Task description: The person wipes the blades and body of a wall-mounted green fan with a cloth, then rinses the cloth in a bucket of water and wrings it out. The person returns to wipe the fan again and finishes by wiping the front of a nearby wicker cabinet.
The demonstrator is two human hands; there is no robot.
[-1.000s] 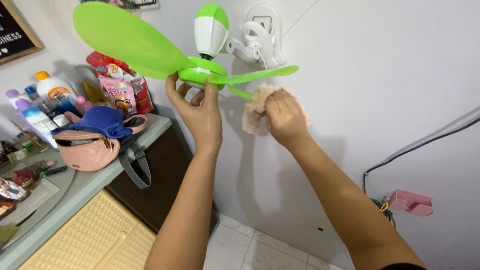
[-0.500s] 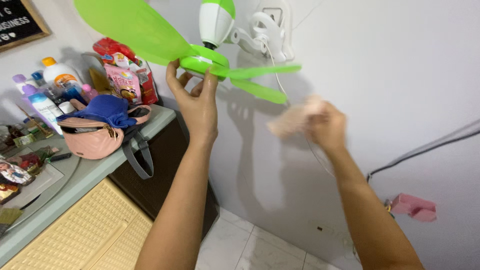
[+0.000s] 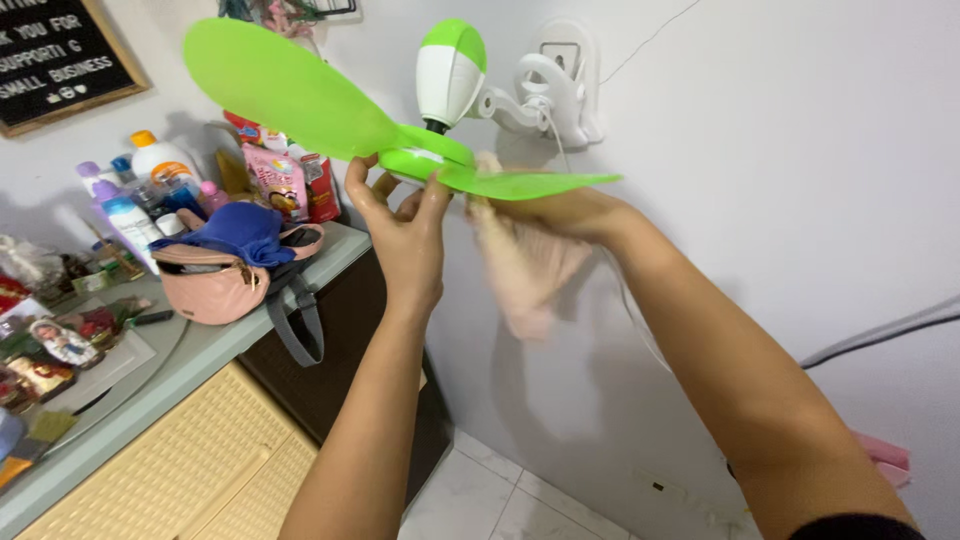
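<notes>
A small green and white fan [image 3: 450, 70] hangs from a white wall bracket [image 3: 555, 85], its wide green blades [image 3: 290, 90] spread out. My left hand [image 3: 400, 225] grips the green hub [image 3: 425, 160] from below, fingers curled around it. My right hand [image 3: 555, 212] is under the right blade [image 3: 530, 183], close to the hub, and holds a pale pink cloth [image 3: 525, 265] that hangs down beneath it. The right hand's fingers are partly hidden by the blade.
A grey counter [image 3: 200, 350] at the left carries a pink waist bag [image 3: 225, 285] with blue cloth on it, bottles [image 3: 135, 200], snack packets [image 3: 285, 180] and small items. A dark cabinet [image 3: 330, 370] stands below. White wall lies behind; a grey cable [image 3: 880, 330] runs at right.
My right hand swung away to the right with the cloth, then came back up under the right blade near the hub. The left hand stayed on the hub.
</notes>
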